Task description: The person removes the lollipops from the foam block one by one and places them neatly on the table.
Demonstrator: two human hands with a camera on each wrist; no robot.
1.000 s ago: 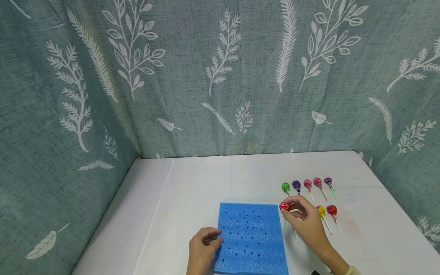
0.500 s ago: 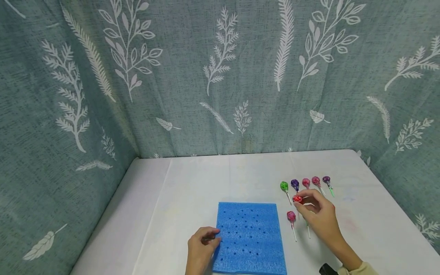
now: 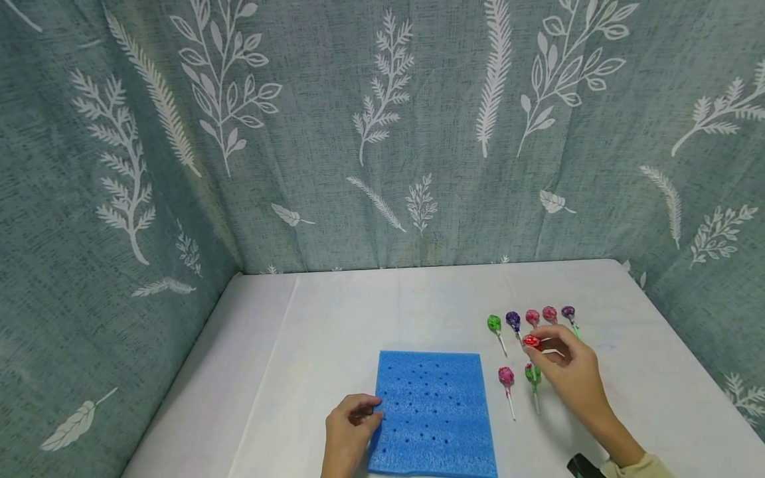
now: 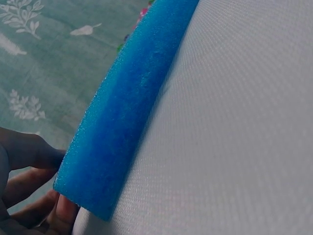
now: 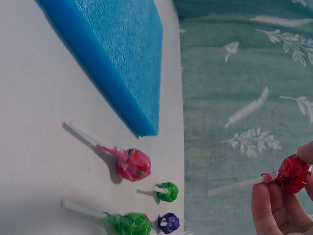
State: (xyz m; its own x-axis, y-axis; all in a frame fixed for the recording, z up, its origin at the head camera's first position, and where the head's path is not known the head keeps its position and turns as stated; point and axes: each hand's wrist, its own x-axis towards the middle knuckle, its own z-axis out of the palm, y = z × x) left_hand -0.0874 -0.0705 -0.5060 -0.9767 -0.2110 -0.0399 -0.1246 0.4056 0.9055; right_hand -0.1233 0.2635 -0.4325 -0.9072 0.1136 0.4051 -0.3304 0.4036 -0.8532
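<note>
A blue foam block [image 3: 433, 415] with rows of small holes lies flat on the white table [image 3: 335, 318]. My left hand [image 3: 349, 435] grips its near left edge, fingers curled round the foam [image 4: 117, 127]. My right hand [image 3: 568, 372] is raised to the right of the block and pinches a red lollipop [image 3: 531, 342] by its head, stick pointing away [image 5: 292, 175]. Below it lie a pink lollipop [image 3: 506, 376] and a green lollipop [image 3: 532, 373]. A row of green, purple and pink lollipops [image 3: 512, 320] lies further back.
Grey-green curtains with white leaf prints [image 3: 382, 133] close off the back and both sides of the table. A dark object [image 3: 582, 466] shows at the bottom edge by my right sleeve.
My right hand has carried the red lollipop from the block's right corner to the right and back. The left hand stays on the block's edge.
</note>
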